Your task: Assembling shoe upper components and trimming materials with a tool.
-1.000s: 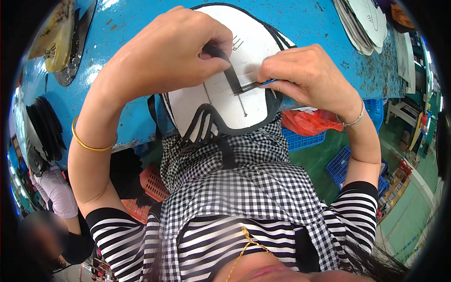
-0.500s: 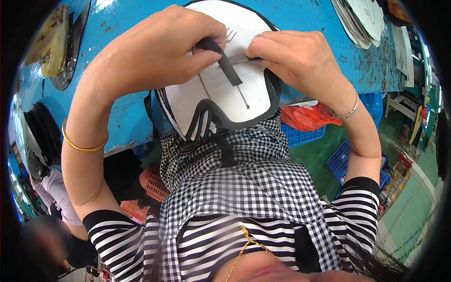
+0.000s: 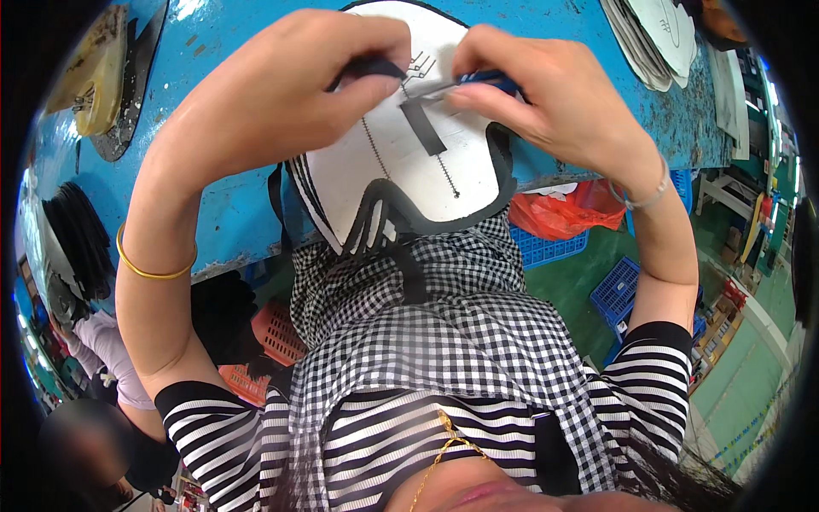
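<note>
My left hand (image 3: 281, 94) pinches a black strip (image 3: 375, 66), its end showing between thumb and forefinger. My right hand (image 3: 554, 98) grips blue-handled thread snips (image 3: 490, 79), whose metal blades point left toward that strip. A short black piece of strip (image 3: 424, 128) lies slanted on a white shaped panel (image 3: 337, 192), just below the blades and apart from the strip in my left hand. The panel has black edging and lines of dark stitch marks. Its near edge, with a notch, overhangs the table toward my checked apron.
A blue worn table (image 3: 230, 183) carries a yellowish block (image 3: 107, 94) at the left and stacked white panels (image 3: 653, 43) at the far right. Blue crates (image 3: 614, 286) and a red plastic bag (image 3: 563, 213) are below the right side. Another person (image 3: 107, 346) is at the lower left.
The black strip has been cut in two; a short piece now lies loose on the panel. The snips and my right hand have shifted slightly up.
</note>
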Demonstrator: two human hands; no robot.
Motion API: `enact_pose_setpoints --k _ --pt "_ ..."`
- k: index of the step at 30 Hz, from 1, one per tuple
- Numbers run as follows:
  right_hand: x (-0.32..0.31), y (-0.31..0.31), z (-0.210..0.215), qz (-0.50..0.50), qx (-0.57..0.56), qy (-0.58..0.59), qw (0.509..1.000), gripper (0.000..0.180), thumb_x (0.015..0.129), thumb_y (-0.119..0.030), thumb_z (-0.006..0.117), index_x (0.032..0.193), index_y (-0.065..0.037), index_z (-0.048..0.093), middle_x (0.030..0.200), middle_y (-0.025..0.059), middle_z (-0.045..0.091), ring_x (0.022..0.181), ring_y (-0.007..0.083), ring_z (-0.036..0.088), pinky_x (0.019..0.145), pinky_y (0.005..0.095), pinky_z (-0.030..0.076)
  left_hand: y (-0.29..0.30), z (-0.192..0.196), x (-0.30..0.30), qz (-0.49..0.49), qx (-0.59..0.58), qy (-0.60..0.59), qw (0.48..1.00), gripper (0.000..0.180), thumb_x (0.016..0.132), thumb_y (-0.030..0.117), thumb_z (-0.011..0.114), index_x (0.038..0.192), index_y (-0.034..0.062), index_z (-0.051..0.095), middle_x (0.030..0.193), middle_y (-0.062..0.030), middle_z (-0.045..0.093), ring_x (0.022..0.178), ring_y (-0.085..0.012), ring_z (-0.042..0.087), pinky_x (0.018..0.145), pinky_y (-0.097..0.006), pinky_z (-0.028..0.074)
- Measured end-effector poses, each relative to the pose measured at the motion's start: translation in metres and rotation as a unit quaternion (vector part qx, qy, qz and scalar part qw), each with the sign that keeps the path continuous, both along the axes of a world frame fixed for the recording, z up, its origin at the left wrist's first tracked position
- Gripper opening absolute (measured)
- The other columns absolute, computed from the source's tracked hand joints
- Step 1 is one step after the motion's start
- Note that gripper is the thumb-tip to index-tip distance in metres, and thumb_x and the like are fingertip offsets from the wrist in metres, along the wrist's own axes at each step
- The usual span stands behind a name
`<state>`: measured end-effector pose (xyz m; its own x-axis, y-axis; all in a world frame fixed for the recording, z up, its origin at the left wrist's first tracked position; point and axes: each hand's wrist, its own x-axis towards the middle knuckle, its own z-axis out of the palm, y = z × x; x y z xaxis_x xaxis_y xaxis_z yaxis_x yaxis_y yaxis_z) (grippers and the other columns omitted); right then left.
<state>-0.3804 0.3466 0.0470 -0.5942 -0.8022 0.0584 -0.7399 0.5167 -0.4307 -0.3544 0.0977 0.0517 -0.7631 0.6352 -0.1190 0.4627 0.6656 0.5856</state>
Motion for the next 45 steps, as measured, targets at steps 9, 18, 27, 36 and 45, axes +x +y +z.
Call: enact_pose_setpoints --k 9,18,27,36,45 --pt "0.078 -0.031 -0.009 0.024 0.046 0.187 0.981 0.017 0.078 -0.015 0.063 0.092 -0.007 0.057 0.106 0.0122 0.069 0.052 0.0134 0.058 0.045 0.0268 0.047 -0.054 0.005 0.008 0.263 0.304 -0.101 0.910 0.023 0.095 0.023 0.063 0.111 0.0076 0.069 0.070 0.0055 0.054 0.056 0.0012 0.042 0.051 -0.015 0.027" --pt "0.031 0.004 -0.020 -0.224 -0.359 -0.266 0.866 0.025 0.088 -0.021 0.067 0.108 -0.007 0.068 0.087 0.0091 0.069 0.071 0.0188 0.068 0.059 0.0279 0.051 -0.047 0.034 0.014 0.254 0.241 0.025 0.936 0.027 0.097 0.023 0.062 0.116 0.0050 0.066 0.080 0.0006 0.067 0.062 0.0001 0.054 0.054 -0.015 0.033" --pt "0.006 0.177 -0.049 -0.469 -0.176 -0.114 0.858 0.028 0.103 -0.024 0.050 0.119 -0.002 0.056 0.085 -0.0009 0.059 0.056 0.0007 0.044 0.047 0.0162 0.032 0.009 0.014 0.008 0.016 0.145 -0.156 0.977 0.009 0.081 0.008 0.075 0.083 0.0002 0.069 0.077 -0.0040 0.067 0.070 -0.0093 0.061 0.067 -0.024 0.051" --pt "0.024 0.090 -0.017 -0.222 -0.250 -0.204 0.920 0.019 0.096 -0.011 0.061 0.112 -0.005 0.056 0.075 0.0000 0.058 0.061 0.0038 0.050 0.052 0.0205 0.038 0.018 -0.004 0.003 0.029 0.048 -0.103 0.993 0.010 0.078 0.009 0.074 0.083 0.0013 0.071 0.075 -0.0082 0.069 0.066 -0.0167 0.064 0.067 -0.027 0.051" --pt "0.009 0.012 -0.023 0.123 -0.110 0.025 0.986 0.016 0.080 -0.017 0.070 0.093 -0.014 0.060 0.068 0.0029 0.060 0.062 0.0240 0.062 0.051 0.0347 0.047 0.017 -0.006 0.004 0.016 0.028 0.029 0.999 0.017 0.075 0.014 0.077 0.078 0.0014 0.066 0.066 -0.0115 0.060 0.059 -0.0221 0.056 0.057 -0.032 0.044"
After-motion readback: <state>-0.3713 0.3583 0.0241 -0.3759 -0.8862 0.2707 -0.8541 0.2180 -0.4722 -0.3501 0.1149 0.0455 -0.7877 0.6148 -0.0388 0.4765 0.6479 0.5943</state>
